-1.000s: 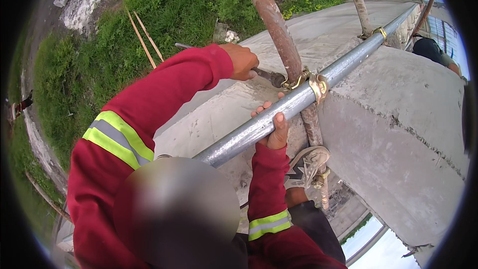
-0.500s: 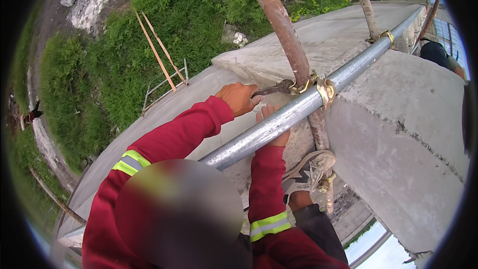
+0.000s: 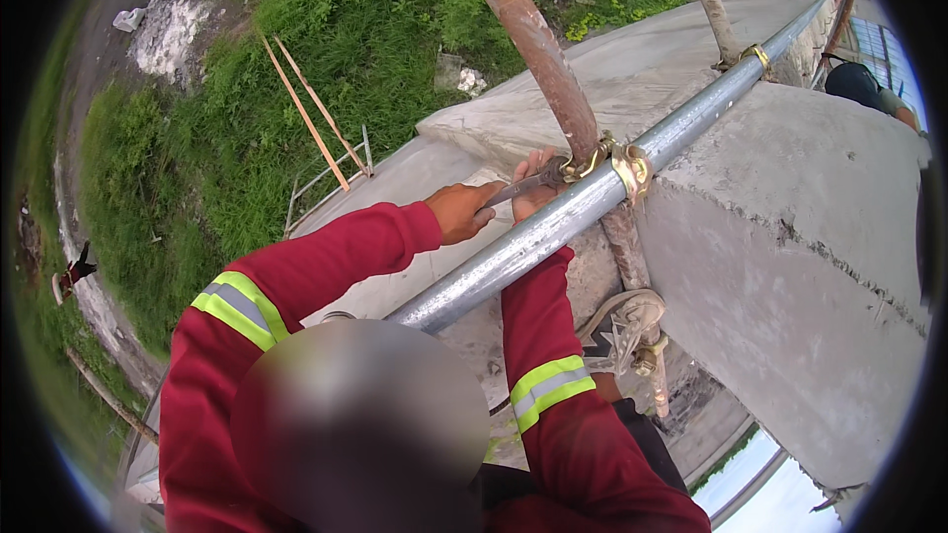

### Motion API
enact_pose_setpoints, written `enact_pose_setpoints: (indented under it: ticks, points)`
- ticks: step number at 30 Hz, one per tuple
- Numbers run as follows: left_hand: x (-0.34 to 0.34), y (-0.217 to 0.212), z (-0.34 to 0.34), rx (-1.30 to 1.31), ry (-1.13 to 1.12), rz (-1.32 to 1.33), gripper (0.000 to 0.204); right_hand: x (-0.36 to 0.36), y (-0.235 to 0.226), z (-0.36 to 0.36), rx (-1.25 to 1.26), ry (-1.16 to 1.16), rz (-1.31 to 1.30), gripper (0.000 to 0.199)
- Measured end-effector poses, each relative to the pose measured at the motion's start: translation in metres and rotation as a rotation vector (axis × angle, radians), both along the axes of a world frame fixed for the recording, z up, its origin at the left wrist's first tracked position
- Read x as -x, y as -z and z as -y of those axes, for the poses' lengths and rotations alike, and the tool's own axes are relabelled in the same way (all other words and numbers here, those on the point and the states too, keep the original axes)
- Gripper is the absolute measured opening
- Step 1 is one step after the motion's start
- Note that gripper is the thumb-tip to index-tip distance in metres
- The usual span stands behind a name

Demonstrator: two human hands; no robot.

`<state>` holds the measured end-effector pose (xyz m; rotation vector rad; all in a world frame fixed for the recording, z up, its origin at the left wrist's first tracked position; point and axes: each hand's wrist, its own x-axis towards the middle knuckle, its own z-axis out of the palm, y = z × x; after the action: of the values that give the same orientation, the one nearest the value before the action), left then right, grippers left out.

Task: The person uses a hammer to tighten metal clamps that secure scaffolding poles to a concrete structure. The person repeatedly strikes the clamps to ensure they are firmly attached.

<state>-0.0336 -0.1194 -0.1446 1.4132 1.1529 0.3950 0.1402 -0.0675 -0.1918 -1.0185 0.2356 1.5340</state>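
Note:
My left hand (image 3: 460, 212) is closed around the handle of a metal wrench (image 3: 525, 184). The wrench's head sits at a brassy scaffold clamp (image 3: 587, 164), where a rusty upright pole (image 3: 541, 38) meets a galvanized pipe (image 3: 513, 255). My right forearm passes beneath the pipe. Beyond it, my right hand (image 3: 534, 199) is behind the wrench, with its fingers stretched upward close to the clamp; the wrench and the pipe hide part of this hand. A second golden clamp part (image 3: 632, 172) wraps around the pipe just to the right.
A large concrete block (image 3: 790, 227) fills the right side. Lower down, a strap (image 3: 632, 321) is tied around the rusty pole above another coupler (image 3: 648, 360). Farther along the pipe stands another pole (image 3: 707, 0). Grass (image 3: 346, 59) lies far below, and a person (image 3: 859, 87) is at the far right.
My left hand has moved down and slightly left, swinging the wrench handle lower. My right hand has risen from under the pipe to behind the wrench. The view has shifted a little.

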Motion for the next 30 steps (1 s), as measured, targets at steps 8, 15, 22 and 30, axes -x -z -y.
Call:
enact_pose_setpoints:
  ticks: [8, 15, 22, 30]
  points:
    - [0.052, -0.008, -0.139, -0.712, 0.339, -0.81, 0.024, 0.002, 0.006, 0.011, -0.064, -0.038, -0.1, 0.033]
    - [0.041, -0.006, -0.075, -0.541, 0.057, -0.791, 0.026, -0.003, 0.015, 0.003, -0.167, 0.069, -0.133, 0.033]
    - [-0.03, 0.011, 0.055, 0.225, -0.218, 0.008, 0.034, -0.011, 0.003, 0.006, -0.225, -0.042, -0.348, 0.033]
    - [-0.016, 0.012, 0.051, 0.184, -0.36, 0.198, 0.025, -0.012, 0.006, -0.021, 0.324, 0.099, -0.272, 0.02]
